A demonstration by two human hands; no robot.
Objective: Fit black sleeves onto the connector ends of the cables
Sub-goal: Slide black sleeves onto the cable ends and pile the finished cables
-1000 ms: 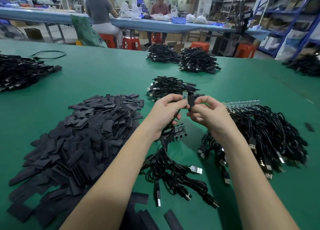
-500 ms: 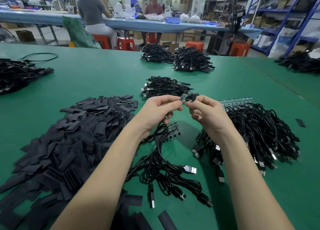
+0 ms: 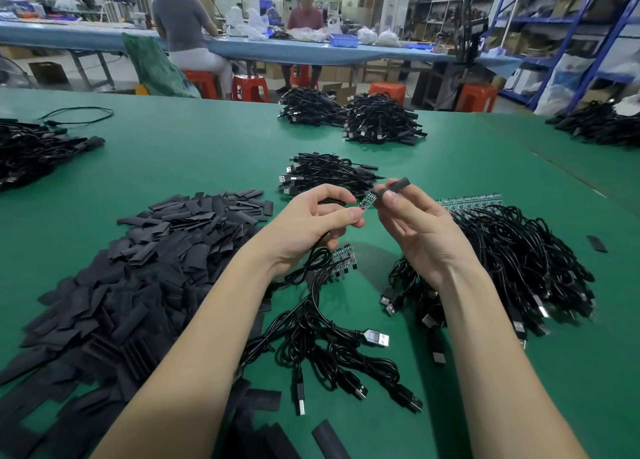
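My left hand (image 3: 311,223) pinches a black cable just behind its small green circuit-board end (image 3: 367,200). My right hand (image 3: 415,226) holds a short black sleeve (image 3: 393,187) between thumb and fingers; the sleeve's near mouth touches the tip of the board. The cable hangs down from my left hand into a loose bundle of USB cables (image 3: 329,341) on the green table (image 3: 194,160). A big heap of flat black sleeves (image 3: 145,268) lies to the left.
A large pile of cables with board ends (image 3: 502,261) lies at the right, and a smaller cable pile (image 3: 325,173) just beyond my hands. More cable heaps (image 3: 377,119) sit farther back and at the left edge (image 3: 31,150). People work at a far bench.
The sleeve has tilted from upright to point up-right, its mouth now at the board's tip. Both hands stay close together above the table.
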